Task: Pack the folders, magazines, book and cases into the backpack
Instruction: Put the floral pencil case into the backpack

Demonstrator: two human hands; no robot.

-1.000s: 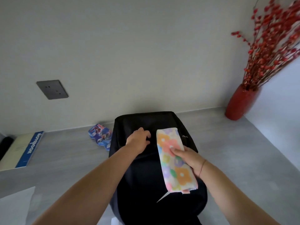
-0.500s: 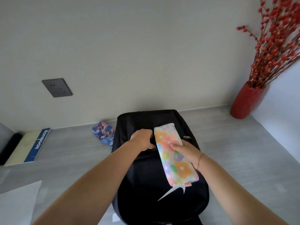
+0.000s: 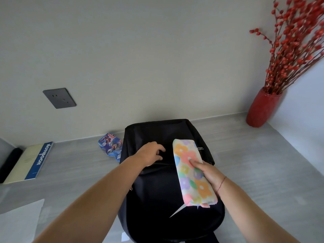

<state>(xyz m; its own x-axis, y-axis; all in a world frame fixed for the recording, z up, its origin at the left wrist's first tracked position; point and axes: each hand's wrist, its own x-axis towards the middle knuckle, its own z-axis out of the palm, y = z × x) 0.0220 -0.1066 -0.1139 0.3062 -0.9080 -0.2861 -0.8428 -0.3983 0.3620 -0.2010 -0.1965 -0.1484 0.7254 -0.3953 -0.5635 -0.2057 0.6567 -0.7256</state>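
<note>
Black fabric fills the middle of the view: the backpack [image 3: 157,199] lies flat on the grey table [image 3: 254,172], its top toward the wall; the step in hand looks like packing one of the cases, a soft floral case [image 3: 184,155], which the right hand [image 3: 208,174] holds by its long edge, thumb on top and fingers curled beneath, just above the bag's front panel; the left hand [image 3: 151,155] sits on the upper front of the bag with its fingers bent toward a seam or pocket mouth, though whether they pinch the cloth or a zip pull I cannot tell; no opening wide enough for the case shows yet; so the next move, by my reading, calls for the left hand to part or lift that edge while the right tips the case end-first into the gap, keeping it flat so it does not snag; a blue printed tin case [image 3: 111,145] waits just beside the bag's left shoulder, and a notebook [image 3: 29,162] lies well apart at the far left, both not yet packed.
</note>
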